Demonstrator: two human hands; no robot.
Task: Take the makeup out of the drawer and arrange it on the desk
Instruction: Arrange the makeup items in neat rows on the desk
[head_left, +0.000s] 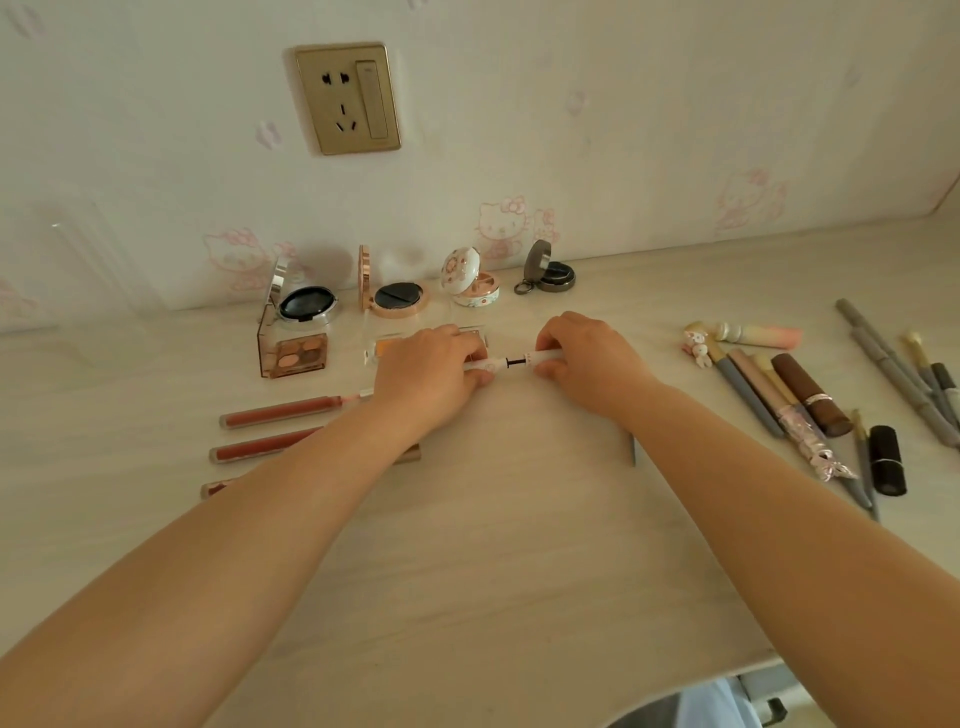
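The pale wood-grain desk (493, 545) runs under a wall papered with cartoon cats, where a gold wall socket (347, 98) sits above the desk's back edge. Two bare forearms reach in from the near edge to the middle of the desk. The left hand (428, 376) and right hand (589, 358) lie close together, each with fingers curled round one end of a slim white makeup pen (514, 361) that lies low over the desk; a thin dark stem shows in the short gap between its two white halves. Along the back edge four opened compacts stand in a row: a silver compact (304, 301), a rose-gold compact (395, 299), a flowered white compact (470, 283) and a dark grey compact (548, 273). In front of the silver one a clear eyeshadow palette (296, 353) lies flat, and an orange-filled clear case (384, 347) is partly hidden behind the left hand. Toward the left edge three red lip gloss tubes (283, 410) lie in parallel, one below the other, partly covered by the left forearm. Toward the right edge lies a loose group of makeup: a brown lipstick (810, 392), a black lipstick (888, 460), a pale pink tube (758, 335), grey pencils (893, 364) and a pen with a small rabbit charm (698, 348).
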